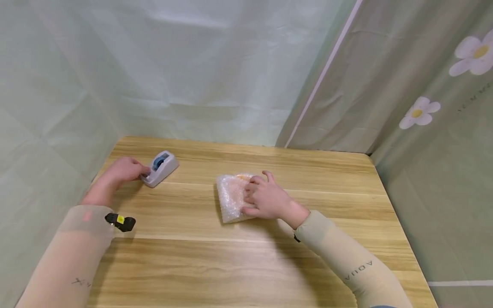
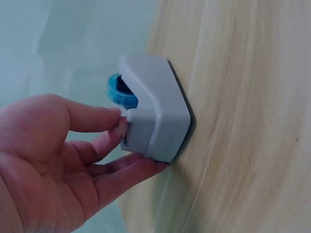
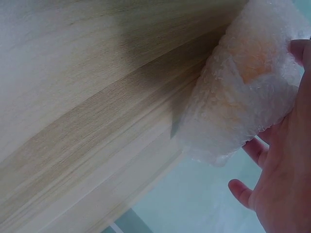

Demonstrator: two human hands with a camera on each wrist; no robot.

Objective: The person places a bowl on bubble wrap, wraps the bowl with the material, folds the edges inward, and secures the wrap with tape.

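Fingers [image 1: 252,192] of the right hand [image 1: 269,200] press flat on the soft, light bubble-wrapped orange bundle [image 1: 231,201] at frame centre; left hand [image 1: 122,170] fingers pinch the grey plastic tape dispenser [image 1: 160,167], probably weighty.

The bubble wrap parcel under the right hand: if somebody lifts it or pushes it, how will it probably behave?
The bubble wrap parcel looks soft and padded, so it probably gives a little under the right hand and feels light for its size. It lies flat on the table, so rolling seems unlikely. The plastic may slide easily on the smooth wood when pushed.
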